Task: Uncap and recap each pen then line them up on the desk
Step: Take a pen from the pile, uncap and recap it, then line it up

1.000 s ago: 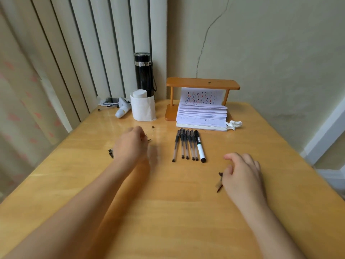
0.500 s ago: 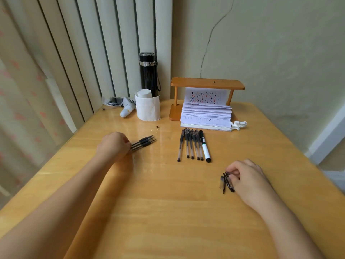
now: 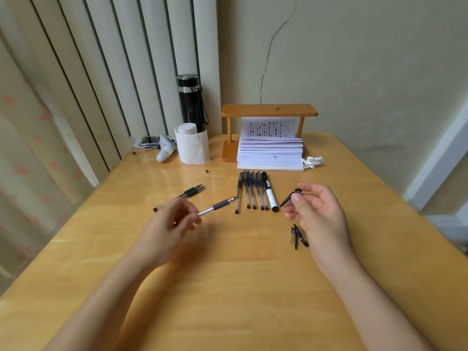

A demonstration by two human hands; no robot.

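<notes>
Both my forearms reach out over the desk [image 3: 228, 287], hands raised just above it. My left hand [image 3: 167, 229] pinches the back end of an uncapped pen [image 3: 217, 206], tip aimed right and far. My right hand [image 3: 319, 214] holds a black cap [image 3: 291, 197] between thumb and forefinger, other fingers loosely curled. Recapped pens [image 3: 253, 191] lie in a row between them, farther off; two spare caps [image 3: 298, 236] rest beside my right wrist.

Pens and caps on the desk [image 3: 228, 287]

Pen row [image 3: 254, 190] lies before the paper stack [image 3: 270, 154]; loose pens [image 3: 187, 193] lie left of it, caps [image 3: 298, 236] to its right, nearer.
</notes>
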